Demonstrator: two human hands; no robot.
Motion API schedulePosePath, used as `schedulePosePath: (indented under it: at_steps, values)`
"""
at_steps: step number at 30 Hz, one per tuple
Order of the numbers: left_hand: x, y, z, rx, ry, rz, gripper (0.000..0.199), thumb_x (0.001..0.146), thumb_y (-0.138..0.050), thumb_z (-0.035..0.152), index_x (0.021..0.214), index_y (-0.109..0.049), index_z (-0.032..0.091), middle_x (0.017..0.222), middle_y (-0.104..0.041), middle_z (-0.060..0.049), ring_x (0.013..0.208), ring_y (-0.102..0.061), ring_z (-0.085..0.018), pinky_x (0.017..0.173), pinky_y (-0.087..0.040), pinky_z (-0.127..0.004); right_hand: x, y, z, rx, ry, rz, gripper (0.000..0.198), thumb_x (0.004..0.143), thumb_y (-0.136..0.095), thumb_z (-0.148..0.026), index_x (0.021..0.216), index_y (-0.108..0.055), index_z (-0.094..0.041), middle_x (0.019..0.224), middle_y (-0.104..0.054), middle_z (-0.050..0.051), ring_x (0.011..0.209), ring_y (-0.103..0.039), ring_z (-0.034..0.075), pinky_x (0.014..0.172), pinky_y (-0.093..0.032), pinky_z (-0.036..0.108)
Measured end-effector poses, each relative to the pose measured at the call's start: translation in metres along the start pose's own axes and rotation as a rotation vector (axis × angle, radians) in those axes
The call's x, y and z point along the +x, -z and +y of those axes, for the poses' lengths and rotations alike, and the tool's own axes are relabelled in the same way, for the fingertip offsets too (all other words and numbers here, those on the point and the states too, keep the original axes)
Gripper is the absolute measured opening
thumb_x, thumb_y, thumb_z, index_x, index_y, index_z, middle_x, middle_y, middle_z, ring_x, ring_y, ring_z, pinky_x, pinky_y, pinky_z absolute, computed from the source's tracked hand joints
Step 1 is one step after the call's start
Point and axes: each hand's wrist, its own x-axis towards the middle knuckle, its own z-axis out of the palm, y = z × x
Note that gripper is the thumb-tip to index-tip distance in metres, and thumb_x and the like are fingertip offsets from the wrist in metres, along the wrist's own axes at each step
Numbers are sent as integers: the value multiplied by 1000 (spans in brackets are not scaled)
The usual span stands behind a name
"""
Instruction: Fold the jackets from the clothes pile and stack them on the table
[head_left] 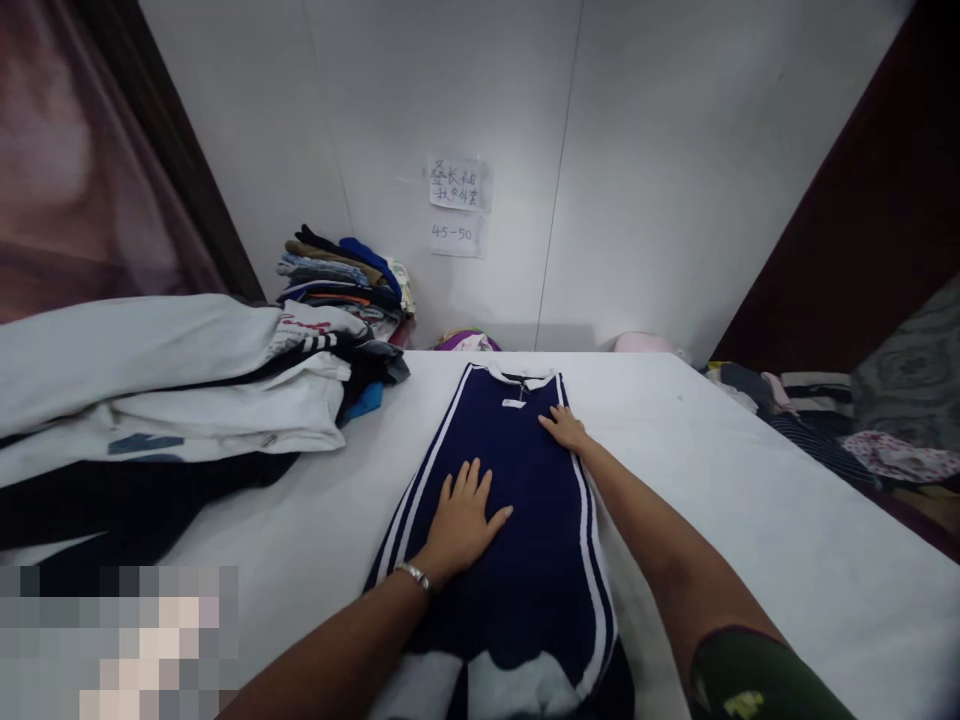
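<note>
A navy blue garment [517, 560] with white side stripes and a white collar lies lengthwise on the white table, its collar at the far end. My left hand [461, 515] rests flat on the middle of it, fingers spread, a metal band on the wrist. Farther up, my right hand [564, 428] lies on the garment's right edge below the collar, its fingers apart. Neither hand grips the cloth. A small white label [514, 404] shows below the collar, beside a short zip. At the near end, pale grey cloth patches appear, partly cut off by the frame.
Loose white and black clothes [225, 420] are heaped at the left. Behind them rises a stack of folded clothes [341, 275]. More clothes [817, 420] lie beyond the table's right edge. Handwritten paper notes [459, 186] hang on the wall behind the white table [720, 520].
</note>
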Motion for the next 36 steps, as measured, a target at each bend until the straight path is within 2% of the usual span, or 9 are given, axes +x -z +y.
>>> schedulePosePath:
  at_steps: [3,8,12,15,18,23,29,33,36]
  values:
    - [-1,1,4,-50,5,19,74,89,-31,62,143,-40,12,154,-27,-16,144,-19,-29,116,-17,-50,-61,-11,14,79,40,-4,67,92,-39,-55,145,-38,-15,157,-19,11,146,-11,26,117,-14,46]
    - [7,18,-2,-292,68,-81,68,88,-39,58,139,-46,14,154,-28,-14,143,-22,-28,116,-19,-48,-172,-31,41,532,118,94,77,79,-55,-63,142,-44,-20,156,-23,8,143,-22,26,118,-18,41]
    - [3,47,-32,-444,199,134,47,89,-44,43,123,-60,15,138,-53,-11,128,-47,-21,109,-34,-32,-242,-39,46,672,126,145,75,76,-62,-60,139,-48,-23,152,-33,9,138,-34,29,112,-32,46]
    - [-19,62,-57,-416,303,211,41,86,-47,38,114,-65,13,119,-64,-12,110,-59,-23,101,-41,-35,-276,-38,43,745,38,155,74,76,-61,-59,139,-48,-20,139,-51,12,120,-54,30,99,-46,46]
    - [-52,63,-70,-383,387,140,41,84,-49,41,111,-66,14,114,-65,-11,98,-62,-23,93,-46,-35,-296,-34,38,761,-28,156,72,78,-59,-58,136,-51,-15,124,-62,14,108,-61,28,93,-50,44]
    - [-104,61,-65,-400,478,24,48,84,-48,46,119,-59,16,110,-66,-8,92,-62,-21,83,-47,-31,-313,-27,28,762,-34,169,63,80,-58,-56,130,-58,-18,126,-61,11,109,-60,27,95,-47,41]
    - [-130,68,-56,-339,509,-62,52,84,-49,47,125,-54,17,101,-69,-6,91,-63,-21,78,-45,-30,-314,-24,15,695,16,62,69,77,-66,-49,139,-49,-24,99,-71,4,91,-65,26,90,-49,43]
    - [-131,66,-54,-191,482,-90,46,84,-49,46,118,-59,16,107,-66,-10,96,-62,-26,78,-46,-34,-307,-27,11,724,91,57,69,74,-68,-45,138,-50,-24,109,-69,4,108,-60,28,99,-44,44]
    - [-128,68,-43,-106,418,-31,42,87,-45,45,115,-59,18,113,-62,-12,100,-60,-28,77,-48,-36,-305,-30,6,741,130,50,68,73,-69,-41,137,-51,-25,123,-64,4,125,-49,29,107,-38,45]
